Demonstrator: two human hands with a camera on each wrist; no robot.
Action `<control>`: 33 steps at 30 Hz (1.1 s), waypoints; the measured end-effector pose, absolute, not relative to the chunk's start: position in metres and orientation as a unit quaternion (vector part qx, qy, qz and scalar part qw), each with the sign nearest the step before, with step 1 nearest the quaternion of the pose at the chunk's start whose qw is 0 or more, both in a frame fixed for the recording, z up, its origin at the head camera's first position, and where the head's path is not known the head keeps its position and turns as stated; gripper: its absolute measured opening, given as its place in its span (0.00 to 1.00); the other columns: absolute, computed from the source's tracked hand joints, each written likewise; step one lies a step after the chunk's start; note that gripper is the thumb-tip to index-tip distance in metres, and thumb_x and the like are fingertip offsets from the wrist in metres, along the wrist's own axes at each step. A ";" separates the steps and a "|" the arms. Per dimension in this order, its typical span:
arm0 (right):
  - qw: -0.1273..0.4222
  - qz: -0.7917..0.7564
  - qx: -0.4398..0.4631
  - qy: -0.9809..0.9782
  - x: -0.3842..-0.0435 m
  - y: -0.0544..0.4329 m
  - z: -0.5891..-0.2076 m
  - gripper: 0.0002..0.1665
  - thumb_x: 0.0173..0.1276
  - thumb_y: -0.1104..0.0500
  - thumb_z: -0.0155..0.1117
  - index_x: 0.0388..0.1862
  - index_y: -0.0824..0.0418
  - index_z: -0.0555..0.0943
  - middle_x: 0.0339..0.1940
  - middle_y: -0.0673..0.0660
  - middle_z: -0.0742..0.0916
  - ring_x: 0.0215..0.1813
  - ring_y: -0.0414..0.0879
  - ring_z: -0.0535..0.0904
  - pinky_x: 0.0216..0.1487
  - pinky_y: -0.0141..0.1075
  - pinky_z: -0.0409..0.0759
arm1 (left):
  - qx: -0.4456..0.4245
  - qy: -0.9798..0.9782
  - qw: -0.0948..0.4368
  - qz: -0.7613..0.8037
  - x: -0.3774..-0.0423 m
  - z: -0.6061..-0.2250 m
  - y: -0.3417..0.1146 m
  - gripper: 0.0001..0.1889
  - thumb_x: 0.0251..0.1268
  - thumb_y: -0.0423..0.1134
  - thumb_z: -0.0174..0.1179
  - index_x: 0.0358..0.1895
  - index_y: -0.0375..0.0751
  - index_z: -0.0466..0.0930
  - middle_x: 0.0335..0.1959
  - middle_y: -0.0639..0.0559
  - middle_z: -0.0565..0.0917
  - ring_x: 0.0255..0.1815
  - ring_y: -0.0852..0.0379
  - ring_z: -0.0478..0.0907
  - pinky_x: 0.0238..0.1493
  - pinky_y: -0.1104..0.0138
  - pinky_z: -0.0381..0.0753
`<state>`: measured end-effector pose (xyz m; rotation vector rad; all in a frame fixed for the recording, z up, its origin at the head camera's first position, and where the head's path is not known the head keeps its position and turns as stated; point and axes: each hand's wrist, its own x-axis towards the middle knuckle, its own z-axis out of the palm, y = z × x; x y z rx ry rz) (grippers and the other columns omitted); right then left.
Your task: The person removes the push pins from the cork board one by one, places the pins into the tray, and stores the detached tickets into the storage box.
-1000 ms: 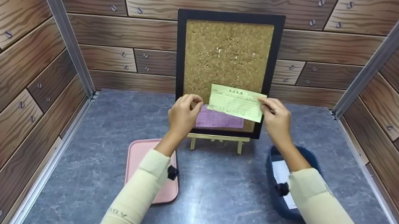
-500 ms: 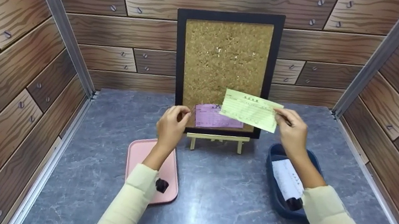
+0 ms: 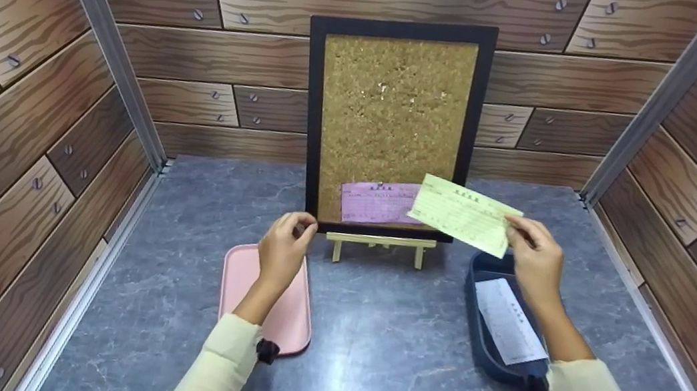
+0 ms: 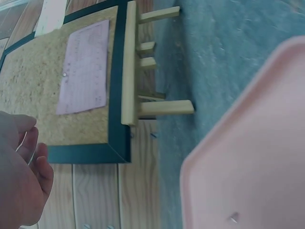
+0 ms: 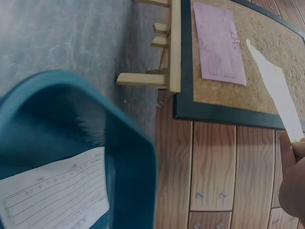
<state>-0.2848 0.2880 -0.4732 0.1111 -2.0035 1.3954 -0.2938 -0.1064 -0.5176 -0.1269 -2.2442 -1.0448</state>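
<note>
My right hand (image 3: pixel 537 257) pinches the right edge of a pale green printed slip (image 3: pixel 464 215), held tilted in front of the board's lower right corner. Seen from the right wrist, the slip (image 5: pixel 276 88) is nearly edge-on. My left hand (image 3: pixel 283 246) is raised over the far end of a pink tray (image 3: pixel 273 307), its thumb and fingertips drawn together; I cannot tell whether something small sits between them. A purple slip (image 3: pixel 378 203) is fixed low on the framed cork board (image 3: pixel 396 114) by a small clear pin (image 4: pixel 64 74). Another small clear pin (image 4: pixel 233 217) lies in the tray.
The board leans on a small wooden easel (image 3: pixel 381 240) near the back wall. Below my right hand stands a dark blue bin (image 3: pixel 473 320) with a white printed slip (image 3: pixel 510 321) inside. Wood-patterned walls (image 3: pixel 256 76) enclose the grey marbled table (image 3: pixel 365 373).
The green slip has moved right and down, away from the board, in my right hand, uncovering most of the purple slip. My left hand has drawn back left and down toward the pink tray.
</note>
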 end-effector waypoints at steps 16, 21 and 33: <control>0.317 0.535 -0.042 -0.782 -0.249 0.324 -0.518 0.13 0.68 0.69 0.66 0.50 0.68 0.86 0.41 0.47 0.85 0.38 0.31 0.79 0.39 0.18 0.78 | 0.008 -0.878 0.273 -0.394 -0.272 -0.559 -0.133 0.02 0.62 0.41 0.68 0.36 0.51 0.86 0.30 0.57 0.83 0.31 0.54 0.80 0.31 0.60 0.73; 0.328 0.507 -0.069 -0.794 -0.239 0.338 -0.528 0.13 0.68 0.69 0.66 0.51 0.67 0.86 0.40 0.37 0.83 0.41 0.29 0.78 0.42 0.16 0.73 | 0.019 -0.884 0.254 -0.391 -0.267 -0.569 -0.139 0.03 0.63 0.41 0.68 0.37 0.52 0.86 0.31 0.57 0.84 0.31 0.55 0.79 0.31 0.60 0.73; 0.317 0.501 -0.150 -0.791 -0.214 0.369 -0.555 0.14 0.68 0.70 0.63 0.52 0.70 0.85 0.35 0.32 0.80 0.36 0.24 0.77 0.39 0.14 0.74 | 0.067 -0.897 0.184 -0.395 -0.254 -0.587 -0.160 0.02 0.63 0.42 0.66 0.37 0.51 0.86 0.34 0.60 0.88 0.29 0.61 0.78 0.34 0.60 0.73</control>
